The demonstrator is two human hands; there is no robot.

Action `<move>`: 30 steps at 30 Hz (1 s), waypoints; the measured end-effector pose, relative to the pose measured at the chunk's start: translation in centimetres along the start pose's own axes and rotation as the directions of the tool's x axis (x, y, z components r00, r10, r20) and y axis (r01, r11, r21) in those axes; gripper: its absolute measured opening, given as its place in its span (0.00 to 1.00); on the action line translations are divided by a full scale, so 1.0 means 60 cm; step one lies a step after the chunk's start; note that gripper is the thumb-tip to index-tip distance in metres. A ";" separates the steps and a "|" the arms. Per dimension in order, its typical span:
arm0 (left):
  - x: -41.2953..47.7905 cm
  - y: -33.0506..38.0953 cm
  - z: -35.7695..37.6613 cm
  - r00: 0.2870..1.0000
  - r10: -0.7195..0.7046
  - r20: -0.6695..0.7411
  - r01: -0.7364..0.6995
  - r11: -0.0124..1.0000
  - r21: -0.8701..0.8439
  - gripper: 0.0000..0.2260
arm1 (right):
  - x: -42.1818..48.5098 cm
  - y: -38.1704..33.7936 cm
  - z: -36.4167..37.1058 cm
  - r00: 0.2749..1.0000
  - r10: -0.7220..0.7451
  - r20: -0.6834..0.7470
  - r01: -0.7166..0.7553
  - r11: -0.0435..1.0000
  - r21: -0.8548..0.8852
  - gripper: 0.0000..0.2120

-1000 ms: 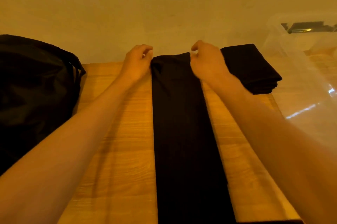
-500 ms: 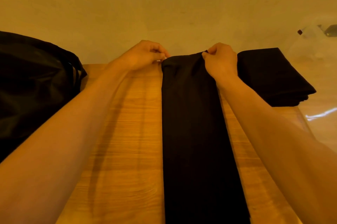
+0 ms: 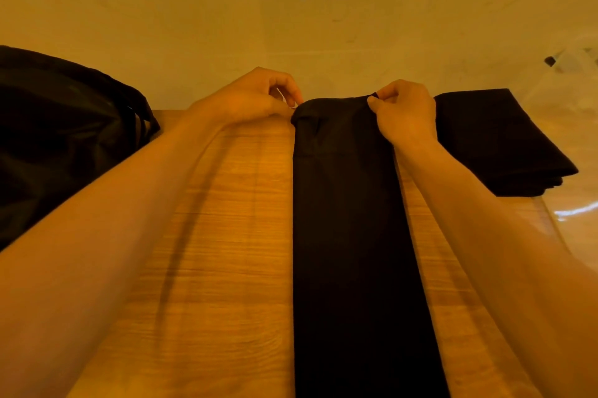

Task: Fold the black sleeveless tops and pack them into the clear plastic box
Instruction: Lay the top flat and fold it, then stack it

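In the head view, we have 1 black top folded into a long, narrow, matte strip lying down the grained wooden table. Our left hand and right hand pinch its far corners with curled fingers. We judge the crosswise folds are left to do. A flat, squared folded stack sits just beside the glossy clear plastic box, apparently unpacked. A slack dark heap waits on the left.

Bare forearms, left hand, right hand.
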State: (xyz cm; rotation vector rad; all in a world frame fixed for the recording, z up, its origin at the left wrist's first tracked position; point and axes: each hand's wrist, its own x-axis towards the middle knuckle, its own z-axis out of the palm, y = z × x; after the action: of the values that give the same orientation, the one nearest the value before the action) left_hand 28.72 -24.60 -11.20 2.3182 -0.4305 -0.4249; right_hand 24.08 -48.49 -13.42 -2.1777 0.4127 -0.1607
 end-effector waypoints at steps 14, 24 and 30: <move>-0.001 -0.009 -0.006 0.998 0.061 0.029 -0.060 0.997 -0.038 0.02 | -0.005 0.010 0.001 0.999 -0.028 -0.019 0.028 0.999 0.017 0.05; 0.005 -0.007 -0.026 0.987 0.035 0.154 0.017 0.945 -0.326 0.05 | -0.011 0.016 -0.002 0.997 -0.073 -0.016 0.074 0.997 0.016 0.03; 0.023 0.000 -0.025 0.983 0.035 0.180 0.031 0.936 -0.351 0.09 | -0.012 0.015 -0.004 0.997 -0.076 -0.004 0.076 0.997 0.004 0.02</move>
State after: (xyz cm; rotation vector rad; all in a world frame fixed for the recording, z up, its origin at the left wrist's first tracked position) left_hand 30.58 -24.29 -10.45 1.9374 -0.4072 -0.6625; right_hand 23.13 -48.91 -13.98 -2.1909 0.3313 -0.2072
